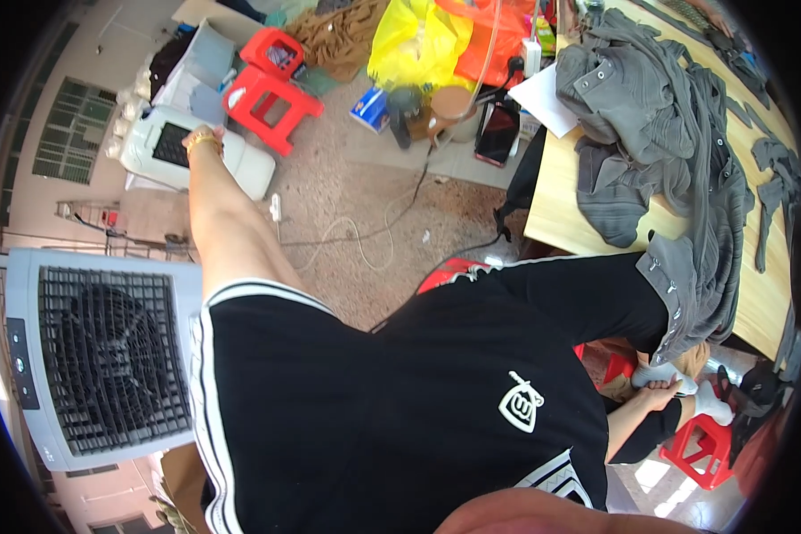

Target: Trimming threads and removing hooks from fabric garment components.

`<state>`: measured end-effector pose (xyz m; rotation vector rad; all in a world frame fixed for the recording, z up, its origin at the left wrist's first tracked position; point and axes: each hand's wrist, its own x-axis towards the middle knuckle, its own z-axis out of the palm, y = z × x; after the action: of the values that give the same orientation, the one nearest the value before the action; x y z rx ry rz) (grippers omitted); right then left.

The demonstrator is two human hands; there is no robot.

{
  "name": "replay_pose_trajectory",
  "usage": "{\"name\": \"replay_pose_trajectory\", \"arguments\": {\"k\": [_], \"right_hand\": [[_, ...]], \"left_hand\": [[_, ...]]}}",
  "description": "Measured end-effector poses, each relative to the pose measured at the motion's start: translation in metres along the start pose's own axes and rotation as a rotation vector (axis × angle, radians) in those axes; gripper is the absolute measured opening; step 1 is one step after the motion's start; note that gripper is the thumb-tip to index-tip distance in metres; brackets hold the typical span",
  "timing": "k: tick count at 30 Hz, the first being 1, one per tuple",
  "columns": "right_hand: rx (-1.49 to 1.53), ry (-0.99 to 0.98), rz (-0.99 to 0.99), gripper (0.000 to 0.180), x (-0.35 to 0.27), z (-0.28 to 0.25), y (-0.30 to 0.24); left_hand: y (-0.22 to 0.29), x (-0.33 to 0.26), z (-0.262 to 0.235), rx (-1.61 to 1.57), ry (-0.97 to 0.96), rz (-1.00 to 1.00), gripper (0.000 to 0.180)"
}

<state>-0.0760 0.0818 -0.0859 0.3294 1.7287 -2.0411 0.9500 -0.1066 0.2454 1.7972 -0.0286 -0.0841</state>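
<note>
My left arm stretches toward the upper left, a bracelet at its wrist. My left hand rests at the dark grille of a white appliance; its fingers are too hidden to read. At the lower right, my right hand is closed beside a grey sock on a foot; what it grips is too small to make out. A second foot in a white sock is just to its right. Above this hand, a grey garment with metal buttons hangs off the table edge next to a black-clothed limb.
The wooden table at the right bears a pile of grey garments. A grey air cooler stands at left. Red stools, a yellow bag and a phone are at the back. Cables cross the floor.
</note>
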Motion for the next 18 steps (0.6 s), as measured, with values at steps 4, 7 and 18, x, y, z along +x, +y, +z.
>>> {"name": "replay_pose_trajectory", "arguments": {"k": [4,7,18], "right_hand": [[0.014,0.020,-0.010,0.033,0.005,-0.008,-0.001],[-0.088,0.038,-0.018,0.044,0.023,-0.048,-0.022],[0.161,-0.044,-0.048,0.024,-0.038,0.010,-0.008]], "left_hand": [[-0.015,0.012,0.013,0.004,-0.085,-0.063,0.021],[-0.047,0.020,0.085,0.147,-0.376,-0.162,0.022],[-0.044,-0.277,0.269,0.096,-1.292,0.645,0.029]]}}
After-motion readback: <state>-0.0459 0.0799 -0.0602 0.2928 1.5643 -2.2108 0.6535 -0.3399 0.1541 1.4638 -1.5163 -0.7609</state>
